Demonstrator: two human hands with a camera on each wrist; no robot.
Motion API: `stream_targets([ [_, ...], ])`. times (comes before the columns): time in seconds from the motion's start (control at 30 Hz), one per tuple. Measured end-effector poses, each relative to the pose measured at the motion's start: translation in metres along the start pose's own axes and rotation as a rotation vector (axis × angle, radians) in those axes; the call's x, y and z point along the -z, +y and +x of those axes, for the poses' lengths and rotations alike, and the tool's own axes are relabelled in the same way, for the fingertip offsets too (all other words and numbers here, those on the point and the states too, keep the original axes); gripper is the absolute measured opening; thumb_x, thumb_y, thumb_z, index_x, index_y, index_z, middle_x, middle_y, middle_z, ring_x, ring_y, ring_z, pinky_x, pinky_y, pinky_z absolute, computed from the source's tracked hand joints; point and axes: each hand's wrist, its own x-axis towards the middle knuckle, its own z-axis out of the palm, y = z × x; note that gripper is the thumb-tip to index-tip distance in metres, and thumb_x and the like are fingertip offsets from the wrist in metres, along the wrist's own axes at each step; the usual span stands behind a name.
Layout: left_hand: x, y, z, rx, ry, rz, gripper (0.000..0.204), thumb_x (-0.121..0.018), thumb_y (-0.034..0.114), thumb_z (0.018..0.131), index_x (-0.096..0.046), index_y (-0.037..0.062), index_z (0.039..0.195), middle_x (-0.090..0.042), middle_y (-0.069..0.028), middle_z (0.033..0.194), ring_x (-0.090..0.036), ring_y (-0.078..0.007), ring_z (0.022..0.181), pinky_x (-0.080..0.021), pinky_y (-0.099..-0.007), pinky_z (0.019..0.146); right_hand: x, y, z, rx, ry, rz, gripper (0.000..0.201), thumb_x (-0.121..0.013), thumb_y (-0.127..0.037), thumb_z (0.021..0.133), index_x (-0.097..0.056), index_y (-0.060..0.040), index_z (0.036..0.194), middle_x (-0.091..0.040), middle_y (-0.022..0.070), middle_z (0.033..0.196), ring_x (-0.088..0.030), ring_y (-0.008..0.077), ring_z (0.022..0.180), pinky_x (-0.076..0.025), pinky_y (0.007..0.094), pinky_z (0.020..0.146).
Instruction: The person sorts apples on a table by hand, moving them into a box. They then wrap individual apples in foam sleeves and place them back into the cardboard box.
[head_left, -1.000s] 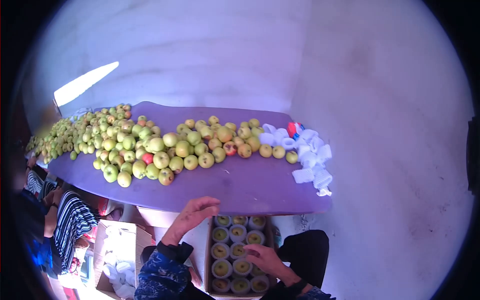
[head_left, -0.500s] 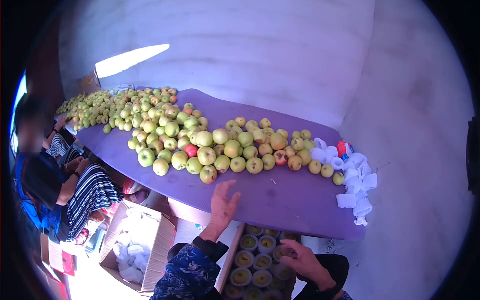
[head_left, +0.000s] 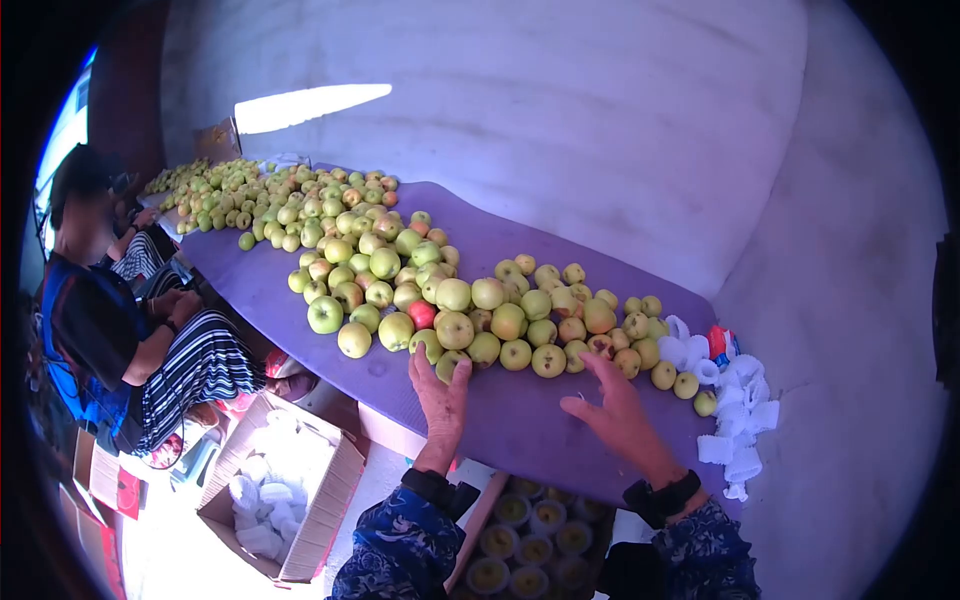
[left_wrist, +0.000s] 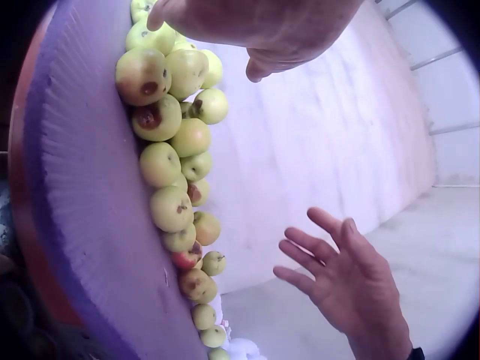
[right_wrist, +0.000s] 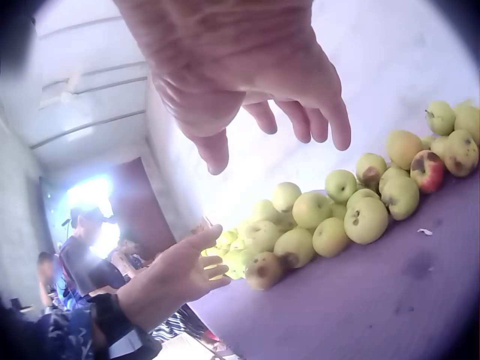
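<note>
A long heap of yellow-green apples (head_left: 484, 350) lies on a purple-covered table (head_left: 540, 440); several have brown spots. My left hand (head_left: 440, 405) is at the front edge of the heap, its spread fingers overlapping a green apple (head_left: 426, 345) in the head view. Over the table to the right, my right hand (head_left: 625, 420) reaches toward the spotted apples with fingers extended and thumb apart. The right wrist view shows nothing in the right palm. Both palms face roughly inward, with the front apples between and beyond them.
White foam nets (head_left: 742, 400) lie at the table's right end beside a red-and-blue item (head_left: 718, 345). Below the near edge is a box with foam-cupped apples (head_left: 534, 550). To the left, a carton (head_left: 335, 510) holds more foam nets, and a seated person (head_left: 110, 320) is beside the table.
Both hands have moved forward from above the box to the apple heap, and the right hand has come over the table. The head view has turned left.
</note>
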Motion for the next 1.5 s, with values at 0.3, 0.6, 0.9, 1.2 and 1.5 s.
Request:
stream_targets([
  [0.3,-0.01,-0.002,0.01,0.046,0.084,0.069,0.084,-0.072,0.034,0.079,-0.026,-0.0004,0.141,-0.024,-0.034,0.14,-0.027,-0.0474,0.13,-0.025,-0.0489,0.109,-0.048,0.032,0.12,0.189,0.128,-0.111,0.068,-0.067,-0.038,0.081,-0.042,-0.0017,0.132,-0.046,0.0233,0.129,-0.041,0.0365,0.123,-0.034,0.0443,0.103],
  [0.6,-0.008,-0.024,0.028,0.146,0.1,0.043,0.08,-0.07,0.034,0.081,-0.029,-0.0011,0.14,-0.026,-0.0347,0.139,-0.029,-0.0479,0.129,-0.026,-0.0481,0.108,-0.105,0.027,0.184,0.294,0.115,-0.304,0.069,-0.066,-0.042,0.081,-0.043,-0.0027,0.132,-0.042,0.0245,0.13,-0.038,0.04,0.124,-0.032,0.0468,0.104],
  [0.9,-0.016,-0.034,0.03,0.172,0.1,0.07,0.081,-0.07,0.035,0.081,-0.029,-0.003,0.14,-0.027,-0.0342,0.139,-0.03,-0.0465,0.13,-0.028,-0.0468,0.108,-0.14,0.024,0.221,0.221,-0.005,-0.436,0.073,-0.066,-0.05,0.078,-0.046,-0.0034,0.129,-0.048,0.0216,0.127,-0.04,0.0371,0.123,-0.031,0.0517,0.102],
  [1.2,-0.019,-0.039,0.039,0.203,0.086,0.024,0.082,-0.07,0.035,0.081,-0.028,-0.0051,0.14,-0.03,-0.0304,0.14,-0.031,-0.042,0.131,-0.029,-0.0439,0.108,-0.158,0.033,0.225,0.222,0.0,-0.554,0.057,-0.069,-0.048,0.072,-0.06,-0.0032,0.105,-0.062,0.0145,0.106,-0.051,0.0301,0.106,-0.032,0.0527,0.094],
  [1.5,-0.034,-0.029,0.036,0.239,0.145,-0.02,0.09,-0.075,0.039,0.076,-0.028,-0.0045,0.14,-0.028,-0.0268,0.136,-0.034,-0.0404,0.126,-0.031,-0.0442,0.106,-0.142,0.053,0.221,0.264,0.078,-0.602,0.056,-0.068,-0.048,0.068,-0.063,-0.0007,0.098,-0.062,0.0148,0.101,-0.05,0.0291,0.104,-0.033,0.0443,0.094],
])
